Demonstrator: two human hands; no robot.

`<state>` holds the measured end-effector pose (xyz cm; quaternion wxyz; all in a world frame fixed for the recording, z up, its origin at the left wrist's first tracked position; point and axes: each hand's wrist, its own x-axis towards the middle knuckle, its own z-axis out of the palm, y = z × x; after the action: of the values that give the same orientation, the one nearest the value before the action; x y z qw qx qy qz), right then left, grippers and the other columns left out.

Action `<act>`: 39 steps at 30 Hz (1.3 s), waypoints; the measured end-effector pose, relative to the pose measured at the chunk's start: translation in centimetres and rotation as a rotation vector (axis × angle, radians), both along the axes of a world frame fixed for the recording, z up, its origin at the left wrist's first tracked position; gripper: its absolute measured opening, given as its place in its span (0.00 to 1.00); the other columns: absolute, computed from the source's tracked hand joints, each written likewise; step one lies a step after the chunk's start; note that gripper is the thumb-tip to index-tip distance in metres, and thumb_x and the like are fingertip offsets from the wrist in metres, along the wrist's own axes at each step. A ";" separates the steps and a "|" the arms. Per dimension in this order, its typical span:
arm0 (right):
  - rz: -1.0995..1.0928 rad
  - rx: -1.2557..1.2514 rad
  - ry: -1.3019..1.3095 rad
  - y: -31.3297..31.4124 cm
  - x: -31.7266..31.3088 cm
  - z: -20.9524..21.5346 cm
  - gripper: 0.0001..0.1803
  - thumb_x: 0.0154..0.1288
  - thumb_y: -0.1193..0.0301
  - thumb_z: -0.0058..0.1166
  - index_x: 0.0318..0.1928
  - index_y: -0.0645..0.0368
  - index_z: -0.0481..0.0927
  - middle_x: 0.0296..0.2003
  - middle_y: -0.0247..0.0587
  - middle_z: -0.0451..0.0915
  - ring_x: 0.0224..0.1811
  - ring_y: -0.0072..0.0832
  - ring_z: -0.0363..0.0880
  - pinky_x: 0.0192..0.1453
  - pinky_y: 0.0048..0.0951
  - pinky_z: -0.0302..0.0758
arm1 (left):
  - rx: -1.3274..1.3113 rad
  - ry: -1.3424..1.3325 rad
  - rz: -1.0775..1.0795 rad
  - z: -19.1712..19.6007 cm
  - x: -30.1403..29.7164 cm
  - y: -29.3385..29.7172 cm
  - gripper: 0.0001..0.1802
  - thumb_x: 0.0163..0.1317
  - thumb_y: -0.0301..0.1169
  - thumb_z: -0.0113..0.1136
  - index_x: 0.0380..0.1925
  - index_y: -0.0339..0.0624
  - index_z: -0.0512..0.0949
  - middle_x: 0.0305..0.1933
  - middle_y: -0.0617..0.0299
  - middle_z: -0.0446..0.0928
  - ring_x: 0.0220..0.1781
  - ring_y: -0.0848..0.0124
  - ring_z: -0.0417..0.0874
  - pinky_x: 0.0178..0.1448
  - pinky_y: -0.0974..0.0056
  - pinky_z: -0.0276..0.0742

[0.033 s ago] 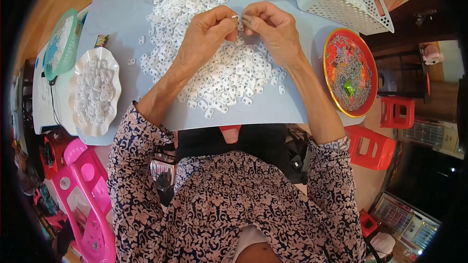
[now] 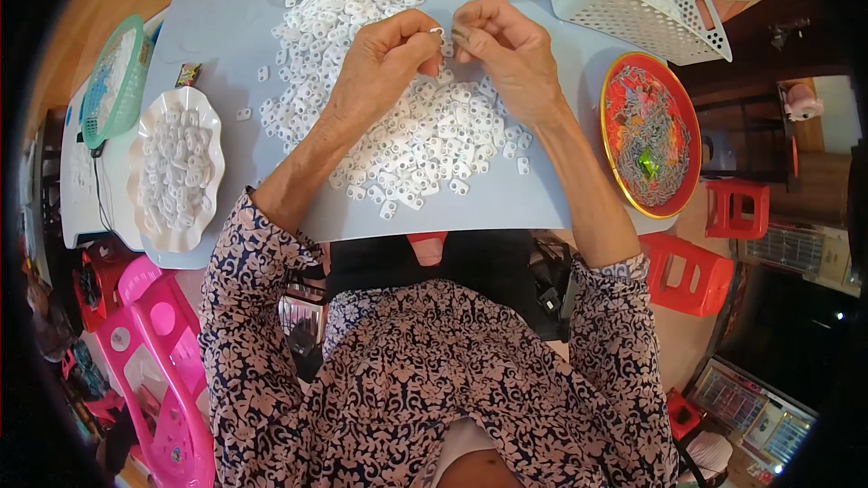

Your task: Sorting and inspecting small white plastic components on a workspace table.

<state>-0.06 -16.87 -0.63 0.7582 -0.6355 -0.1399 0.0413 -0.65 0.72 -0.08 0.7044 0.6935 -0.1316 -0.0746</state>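
Observation:
My left hand (image 2: 387,59) pinches a small white plastic piece (image 2: 438,32) between thumb and forefinger. Close beside it, my right hand (image 2: 511,54) has thumb and fingers drawn together; what sits in them is too small to make out. Beneath both hands spreads a loose heap of white plastic pieces (image 2: 416,145), small and rounded, many with two holes. At the right, a red oval dish with a gold rim (image 2: 604,140) holds many thin grey metal pieces (image 2: 665,167), seemingly screws or nails, and a green wrapped item (image 2: 647,163).
On the grey-blue table (image 2: 271,208), a white scalloped dish (image 2: 213,140) of white pieces stands left, near a small packet (image 2: 188,75). A green basket (image 2: 136,81) lies beyond. At the back right is a white perforated basket (image 2: 579,9). Pink chair (image 2: 163,380) and red stools (image 2: 692,276) flank the table.
My right hand has shifted very slightly away from my left hand. The left hand and its white piece look the same.

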 end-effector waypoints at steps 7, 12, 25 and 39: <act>-0.089 -0.055 -0.035 0.6 -0.5 0.2 0.11 0.64 0.76 0.54 0.47 0.62 0.75 0.36 0.32 0.79 0.35 0.16 0.75 0.42 0.18 0.73 | -0.039 0.013 -0.008 0.0 -0.1 -0.1 0.09 0.62 0.29 0.50 0.29 0.35 0.78 0.23 0.65 0.76 0.28 0.79 0.75 0.37 0.72 0.72; -0.106 -0.017 -0.049 0.8 -0.4 0.1 0.12 0.61 0.78 0.55 0.46 0.64 0.76 0.35 0.36 0.80 0.34 0.18 0.78 0.43 0.20 0.77 | -0.044 -0.009 -0.029 -0.2 -0.1 0.0 0.10 0.63 0.29 0.50 0.30 0.35 0.78 0.23 0.64 0.77 0.29 0.79 0.76 0.39 0.71 0.73; -0.089 0.014 -0.089 0.7 -0.4 0.2 0.12 0.61 0.79 0.55 0.46 0.65 0.76 0.35 0.36 0.80 0.33 0.18 0.78 0.41 0.19 0.77 | -0.094 -0.060 -0.044 -0.6 -0.2 -0.2 0.10 0.67 0.30 0.49 0.32 0.36 0.77 0.24 0.65 0.77 0.29 0.79 0.75 0.39 0.72 0.72; -0.122 -0.129 -0.056 0.3 -0.5 0.2 0.06 0.63 0.76 0.55 0.38 0.66 0.81 0.26 0.32 0.79 0.27 0.14 0.73 0.32 0.16 0.71 | -0.083 -0.058 -0.041 -1.3 0.1 -0.4 0.11 0.65 0.31 0.50 0.31 0.37 0.78 0.24 0.66 0.78 0.28 0.81 0.72 0.34 0.73 0.69</act>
<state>-0.57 -16.55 -0.42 0.7124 -0.6914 -0.1191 -0.0136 -0.51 0.36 -1.34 0.7268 0.6626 -0.1693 -0.0634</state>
